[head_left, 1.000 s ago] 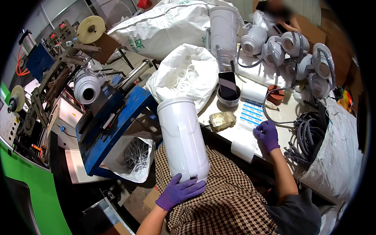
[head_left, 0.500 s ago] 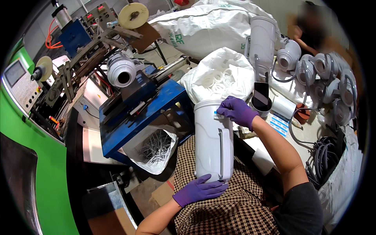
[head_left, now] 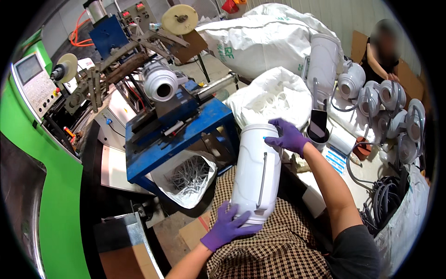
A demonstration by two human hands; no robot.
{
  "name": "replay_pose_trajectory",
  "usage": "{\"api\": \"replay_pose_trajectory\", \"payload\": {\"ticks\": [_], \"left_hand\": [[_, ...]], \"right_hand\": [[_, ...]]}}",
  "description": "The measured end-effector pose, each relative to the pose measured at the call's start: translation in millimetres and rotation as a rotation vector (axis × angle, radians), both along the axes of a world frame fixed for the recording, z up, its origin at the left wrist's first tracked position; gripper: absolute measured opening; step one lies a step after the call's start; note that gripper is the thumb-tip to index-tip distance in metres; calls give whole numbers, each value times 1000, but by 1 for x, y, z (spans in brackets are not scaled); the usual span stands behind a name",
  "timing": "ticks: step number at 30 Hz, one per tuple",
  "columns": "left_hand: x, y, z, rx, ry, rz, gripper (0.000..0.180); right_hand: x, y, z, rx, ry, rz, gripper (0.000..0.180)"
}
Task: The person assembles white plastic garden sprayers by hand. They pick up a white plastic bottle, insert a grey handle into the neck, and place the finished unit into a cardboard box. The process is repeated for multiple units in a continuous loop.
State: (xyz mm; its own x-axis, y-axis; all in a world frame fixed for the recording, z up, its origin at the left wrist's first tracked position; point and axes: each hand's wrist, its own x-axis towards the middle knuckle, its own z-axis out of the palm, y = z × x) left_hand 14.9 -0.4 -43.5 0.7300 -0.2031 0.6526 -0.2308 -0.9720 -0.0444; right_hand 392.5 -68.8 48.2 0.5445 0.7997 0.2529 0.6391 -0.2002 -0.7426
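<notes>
A tall white plastic canister [head_left: 251,172] leans slightly across my lap, a grey strip and a long raised panel running down its side. My left hand [head_left: 227,228], in a purple glove, cups its lower end with fingers spread along the base. At the upper end my right hand [head_left: 289,137], gloved likewise, grips the rim, its thumb on the side near a small blue mark that it partly covers. Close behind the canister is an open white sack [head_left: 237,104] of white rings. Beside my right arm lies a sheet of blue-and-white labels [head_left: 335,161].
At the left stands a blue metal bench [head_left: 160,160] with a machine holding another white housing [head_left: 160,86]. A bag [head_left: 188,202] of plastic scraps sits below. Several white housings with grey hoses [head_left: 369,100] crowd the right table. A co-worker [head_left: 381,56] sits beyond.
The canister has turned a little about its length and tilted. My right fingers have moved from the small label to the rim; my left hand has shifted around the base. The view has shifted too.
</notes>
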Motion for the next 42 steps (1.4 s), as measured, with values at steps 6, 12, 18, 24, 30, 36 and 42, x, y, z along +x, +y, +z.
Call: {"api": "replay_pose_trajectory", "payload": {"ticks": [6, 12, 18, 24, 30, 36, 42], "left_hand": [[-67, -23, -6, -841, 198, 52, 113], [-109, -31, 3, -1374, -470, 411, 107], [-157, -21, -4, -1877, -885, 3, 76], [-171, 13, 18, -1660, -1105, 102, 72], [-127, 96, 106, -1524, -848, 146, 81], [15, 176, 198, 17, -208, 844, 86], [154, 265, 239, 343, 138, 1121, 68]], "right_hand": [[-25, 40, 5, 339, 738, 2, 31], [-127, 154, 76, 486, 228, 351, 48], [-126, 297, 146, -174, -587, 38, 56], [-132, 234, 82, 634, -822, 29, 29], [-117, -61, 41, 966, -41, 219, 39], [-83, -72, 24, 608, 211, 305, 38], [-108, -12, 31, 618, 252, 578, 40]]}}
